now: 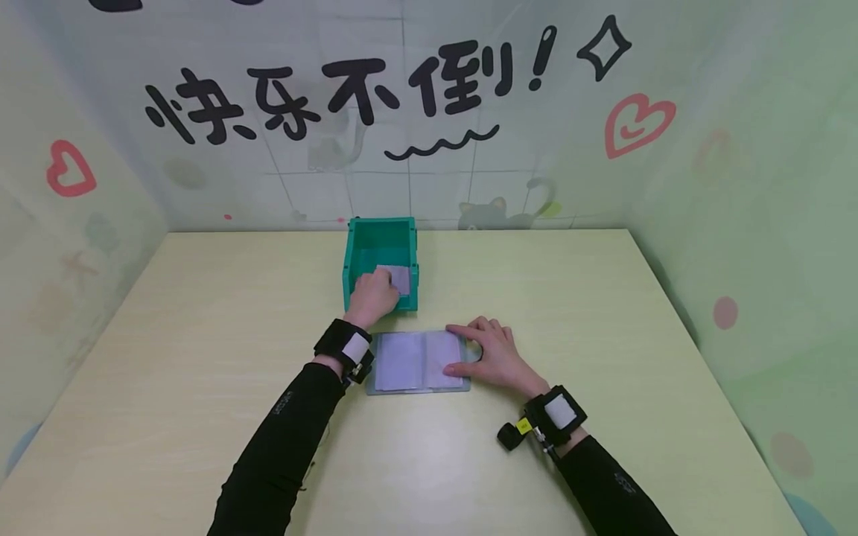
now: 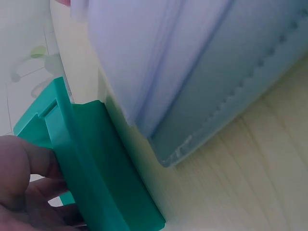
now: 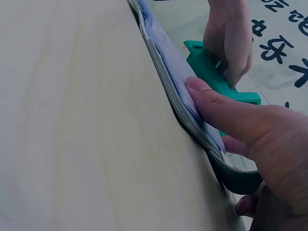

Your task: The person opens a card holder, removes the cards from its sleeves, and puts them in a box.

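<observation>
A small album lies spread open on the table, with pale lilac pages and a grey-blue plastic cover. My right hand grips its right side. In the right wrist view the thumb lies on the pages, while other fingers are beneath the bent-up cover. Beyond the album stands a green bin, holding a pale lilac card. My left hand reaches over the bin's near end, fingers pointing down beside the card. Its fingertips are hidden, so I cannot tell whether they hold the card.
The light wooden table meets a printed backdrop just behind the bin. A green side wall rises along the right edge. Each wrist carries a strapped black device, the left one close to the album's left edge.
</observation>
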